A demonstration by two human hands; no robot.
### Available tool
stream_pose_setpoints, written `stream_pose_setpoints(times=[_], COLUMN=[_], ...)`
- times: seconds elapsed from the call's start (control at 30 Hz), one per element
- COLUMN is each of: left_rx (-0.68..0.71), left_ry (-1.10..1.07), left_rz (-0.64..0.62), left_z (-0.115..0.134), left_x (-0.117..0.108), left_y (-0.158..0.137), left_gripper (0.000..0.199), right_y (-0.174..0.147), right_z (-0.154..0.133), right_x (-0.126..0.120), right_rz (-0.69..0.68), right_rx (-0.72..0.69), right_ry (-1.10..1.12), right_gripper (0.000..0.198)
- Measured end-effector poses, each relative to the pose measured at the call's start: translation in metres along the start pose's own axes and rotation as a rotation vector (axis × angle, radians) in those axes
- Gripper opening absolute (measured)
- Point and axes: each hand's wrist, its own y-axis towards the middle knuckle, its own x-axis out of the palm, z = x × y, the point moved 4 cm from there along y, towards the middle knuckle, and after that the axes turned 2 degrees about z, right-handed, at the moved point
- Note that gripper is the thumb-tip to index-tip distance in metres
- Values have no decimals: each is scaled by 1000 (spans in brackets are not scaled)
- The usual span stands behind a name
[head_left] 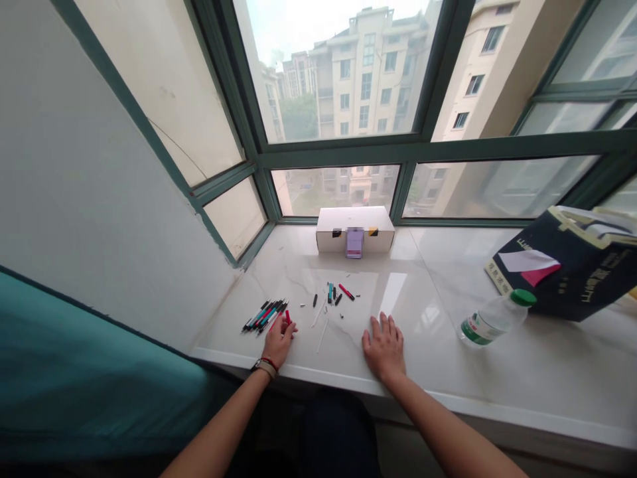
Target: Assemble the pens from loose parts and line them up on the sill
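Observation:
My left hand (279, 340) is closed around a short red pen piece (287, 317), whose end sticks up above the fingers. Right beside it lies a bunch of pens (265, 315) in black, red, teal and white. Flat on the white sill rests my right hand (385, 345), fingers spread and holding nothing. Between and beyond the hands are loose pen parts: a red barrel (346, 291), teal barrel pieces (330, 292), a black piece (315, 301), thin white refills (322, 336) and several tiny bits.
Against the window stands a white box (355, 219) with a purple object (354, 243) at its front. To the right are a clear bottle (495, 320) with a green cap and a large dark book (567, 265). A teal cloth (94, 378) hangs at the left.

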Motion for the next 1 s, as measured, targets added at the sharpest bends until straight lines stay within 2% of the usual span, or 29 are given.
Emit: stream_pose_setpoints(times=[0.23, 0.37, 0.57, 0.8, 1.0], left_rx=[61, 108, 263, 239, 297], left_ry=[265, 330, 404, 427, 440], left_rz=[162, 148, 171, 148, 142], left_z=[-12, -13, -7, -15, -20], left_x=[0, 5, 4, 5, 10], left_y=[-25, -28, -29, -26, -26], left_gripper=[26, 25, 26, 27, 26], right_y=[-1, -1, -2, -1, -2], right_z=[-1, -1, -2, -5, -5], right_x=[1, 1, 1, -4, -1], right_rz=[3, 17, 29, 12, 5], right_rx=[-2, -15, -27, -23, -31], right_ry=[-28, -36, -65, -79, -93], right_gripper=[51, 50, 49, 50, 50])
